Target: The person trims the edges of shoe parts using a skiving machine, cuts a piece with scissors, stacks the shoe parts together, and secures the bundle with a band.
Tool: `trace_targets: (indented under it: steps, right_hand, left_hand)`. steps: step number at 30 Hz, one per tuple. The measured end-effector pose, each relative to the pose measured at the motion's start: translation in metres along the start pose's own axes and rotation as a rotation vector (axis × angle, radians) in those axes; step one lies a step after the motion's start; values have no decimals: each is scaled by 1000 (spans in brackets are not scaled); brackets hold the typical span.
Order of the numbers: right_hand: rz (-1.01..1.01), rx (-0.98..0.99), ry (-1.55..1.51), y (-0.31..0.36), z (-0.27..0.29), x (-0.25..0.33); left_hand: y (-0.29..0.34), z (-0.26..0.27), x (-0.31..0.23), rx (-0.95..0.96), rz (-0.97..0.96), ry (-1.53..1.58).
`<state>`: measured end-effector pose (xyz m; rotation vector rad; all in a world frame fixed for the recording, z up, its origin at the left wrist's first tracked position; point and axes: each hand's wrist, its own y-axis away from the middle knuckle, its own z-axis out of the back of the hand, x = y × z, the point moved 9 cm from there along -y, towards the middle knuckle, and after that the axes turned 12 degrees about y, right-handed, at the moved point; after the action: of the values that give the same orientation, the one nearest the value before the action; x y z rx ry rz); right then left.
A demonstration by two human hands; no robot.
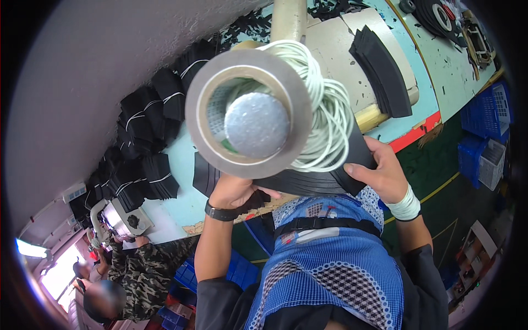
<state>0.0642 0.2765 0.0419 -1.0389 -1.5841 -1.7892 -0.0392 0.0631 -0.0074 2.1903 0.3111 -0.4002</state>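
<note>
A stack of black curved strips (pixel 308 182) spans between my two hands at the table's near edge. My right hand (pixel 385 171) grips its right end, thumb on top and fingers at the far side. My left hand (pixel 234 191) is closed at the stack's left part; its far fingers are hidden under a roll of tape (pixel 198 118). That brown roll sits round a metal-topped post (pixel 257 124), close to the camera. Loops of white cord (pixel 330 124) hang beside it. More white bands (pixel 406 206) circle my right wrist, and a dark watch (pixel 219 212) is on my left.
Another black stack (pixel 382 74) lies on the sewing machine's bed (pixel 330 44). Tied black bundles (pixel 143 115) pile up along the wall at left. Blue crates (pixel 487 113) stand at right. A co-worker in camouflage (pixel 148 280) sits at another machine (pixel 124 220), lower left.
</note>
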Motion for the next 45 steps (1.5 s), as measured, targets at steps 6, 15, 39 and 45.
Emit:
trace_targets:
  steps: [6, 15, 39, 45]
  right_hand:
    - [-15, -29, 22, 7, 9, 4]
    - [66, -130, 28, 6, 10, 2]
    - [84, -211, 30, 6, 10, 3]
    - [128, -226, 72, 5, 9, 5]
  left_hand:
    - [-4, -8, 14, 5, 121, -199]
    - [-2, -8, 11, -17, 155, -153]
    - [2, 2, 2, -49, -58, -56]
    - [0, 3, 5, -85, -51, -80]
